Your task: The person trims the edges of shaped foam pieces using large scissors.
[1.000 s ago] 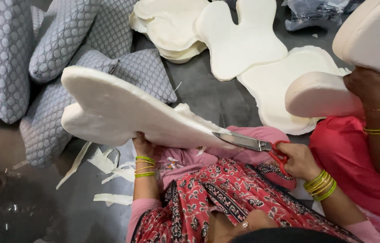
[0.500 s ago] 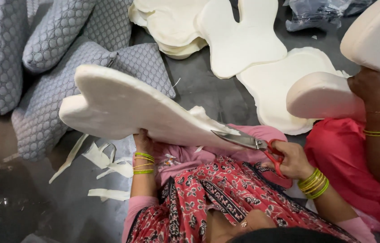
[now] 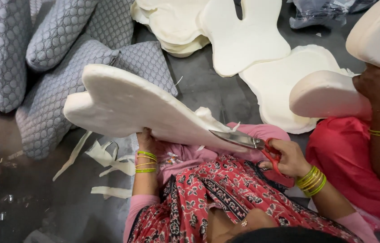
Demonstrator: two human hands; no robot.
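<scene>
While the left hand (image 3: 147, 141) propped the white foam piece (image 3: 131, 105) up from beneath, its fingers curled shut on the lower edge, the right hand (image 3: 288, 157) worked red-handled scissors (image 3: 248, 141) into the edge nearest the lap; to trim well, I judged, the blades had to follow the contour closely, taking thin strips, with the foam kept steady and tilted toward the cutter; the right fingers were closed through the handles, the blades nearly shut against the foam; the piece hung over the lap, above the grey floor (image 3: 208, 90); offcut strips (image 3: 109, 157) lay below it; quilted grey covers (image 3: 41, 67) sat left; a co-worker's hand (image 3: 378, 87) held another foam shape (image 3: 329, 94) at right.
</scene>
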